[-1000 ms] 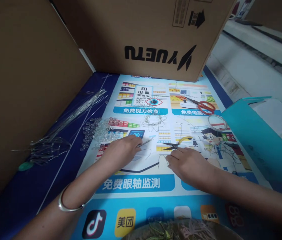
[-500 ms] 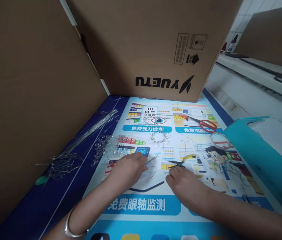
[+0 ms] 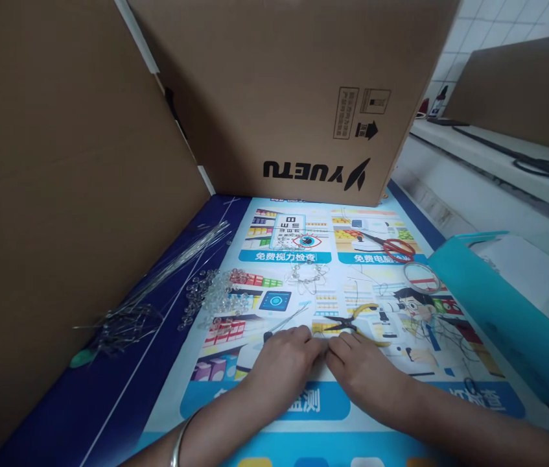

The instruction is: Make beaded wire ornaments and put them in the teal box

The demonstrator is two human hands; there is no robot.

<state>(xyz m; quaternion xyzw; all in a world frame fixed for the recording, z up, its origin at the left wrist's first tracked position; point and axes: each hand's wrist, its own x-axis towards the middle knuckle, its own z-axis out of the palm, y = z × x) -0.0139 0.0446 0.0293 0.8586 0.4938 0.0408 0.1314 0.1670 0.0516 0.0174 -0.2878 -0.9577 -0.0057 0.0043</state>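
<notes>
My left hand and my right hand meet fingertip to fingertip at the middle of the mat, both closed in a pinch. A faint arc of thin wire shows at their fingertips; the rest is hidden by the fingers. Just beyond my right hand lie pliers with yellow handles, jaws pointing left. A few straight wire pieces rest beyond my left hand. Farther off sits a ring of clear beads with wire loops. Loose clear beads are heaped to the left.
A bundle of long wires lies at the left, with tangled wire pieces at its near end. Red-handled scissors and a clear ring-shaped roll lie at the right, beside a teal box. Cardboard stands behind and on the left.
My left hand has moved right and nearer, up against my right hand. The straight wire pieces now lie uncovered on the mat. The camera view has shifted slightly.
</notes>
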